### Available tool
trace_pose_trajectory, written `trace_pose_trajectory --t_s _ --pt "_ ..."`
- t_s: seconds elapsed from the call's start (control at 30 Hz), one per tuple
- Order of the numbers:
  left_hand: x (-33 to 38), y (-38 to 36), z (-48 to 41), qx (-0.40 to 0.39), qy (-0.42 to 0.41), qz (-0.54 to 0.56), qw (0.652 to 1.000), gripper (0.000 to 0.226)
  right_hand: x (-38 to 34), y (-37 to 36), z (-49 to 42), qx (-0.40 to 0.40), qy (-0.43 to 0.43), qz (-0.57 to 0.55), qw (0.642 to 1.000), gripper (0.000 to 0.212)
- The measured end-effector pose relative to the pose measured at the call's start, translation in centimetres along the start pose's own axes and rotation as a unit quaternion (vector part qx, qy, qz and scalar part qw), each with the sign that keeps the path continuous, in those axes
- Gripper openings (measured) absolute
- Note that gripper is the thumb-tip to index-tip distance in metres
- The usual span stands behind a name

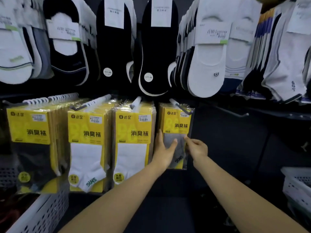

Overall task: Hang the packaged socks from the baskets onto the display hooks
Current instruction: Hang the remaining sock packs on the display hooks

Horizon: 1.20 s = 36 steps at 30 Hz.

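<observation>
Hands met at the grey sock pack [178, 125], which hung from the fourth hook [182, 109] of the lower row, at the right end of the yellow-carded packs. The left grip [164, 148] held the pack's left side, with the thumb laid across the clear front over the grey sock and the fingers running up along the left edge. The right grip [197, 147] pinched the pack's right edge between fingertip and thumb, just under the yellow card. Both bare forearms reached up from the bottom of the view.

Just left of the held pack hung two thick bunches of white sock packs [133, 153] [86, 153], each on its own hook. Farther left hung a bunch of black sock packs [30, 153]. All carried the same yellow card with black lettering and a small price sticker.

On the row above, loose pairs hung by paper bands: black low-cut socks [156, 56] in the middle, white low-cut socks [207, 64] to their right, and mixed white, grey and black pairs at both ends.

A grey perforated basket [43, 214] sat at the lower left under the black packs, its contents too dark to make out. A white perforated basket [296, 185] stood at the right edge, well apart from the hands.
</observation>
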State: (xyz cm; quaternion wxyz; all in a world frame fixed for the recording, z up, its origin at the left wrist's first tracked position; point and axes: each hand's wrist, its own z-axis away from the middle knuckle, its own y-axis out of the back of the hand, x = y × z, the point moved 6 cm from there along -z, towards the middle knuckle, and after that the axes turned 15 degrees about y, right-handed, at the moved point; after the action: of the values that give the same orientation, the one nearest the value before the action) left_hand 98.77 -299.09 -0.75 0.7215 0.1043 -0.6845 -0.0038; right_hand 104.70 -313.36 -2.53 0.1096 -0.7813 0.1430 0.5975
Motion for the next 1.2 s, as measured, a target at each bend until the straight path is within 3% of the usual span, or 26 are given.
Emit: trace_pose_trajectory --t_s 0.13,0.3,0.47,0.67,0.73,0.87,1.0,1.2 --pt "-3.8 0.3 1.9 0.025 0.036 -0.075 0.996 0.081 2.7 2.6 4.1 -0.034 0.015 0.041 0.998 0.039" --pt "-11.9 1.3 9.0 -0.040 0.078 -0.120 0.989 0.072 7.8 6.2 14.2 -0.178 -0.031 0.089 0.980 0.031" --pt "-22.5 4.3 18.6 -0.115 0.122 -0.242 0.956 0.062 13.4 9.1 25.8 -0.306 -0.101 0.145 0.935 0.028" --pt "-33.3 9.5 29.4 -0.088 0.214 -0.241 0.943 0.064 21.1 11.1 36.2 -0.438 -0.154 0.236 0.854 0.047" --pt "-36.1 11.0 32.0 -0.070 0.249 -0.245 0.935 0.054 23.0 11.1 38.4 -0.469 -0.157 0.243 0.834 0.056" --pt "-37.7 11.4 34.0 -0.079 0.175 -0.384 0.903 0.053 24.6 11.1 40.1 -0.497 -0.145 0.234 0.823 0.066" --pt "-37.9 10.5 35.3 -0.095 0.202 -0.316 0.922 0.055 25.6 10.9 40.5 -0.522 -0.151 0.244 0.803 0.083" --pt "-39.5 8.0 37.2 -0.164 0.289 -0.190 0.924 0.065 25.9 10.2 39.8 -0.534 -0.055 0.377 0.755 0.090"
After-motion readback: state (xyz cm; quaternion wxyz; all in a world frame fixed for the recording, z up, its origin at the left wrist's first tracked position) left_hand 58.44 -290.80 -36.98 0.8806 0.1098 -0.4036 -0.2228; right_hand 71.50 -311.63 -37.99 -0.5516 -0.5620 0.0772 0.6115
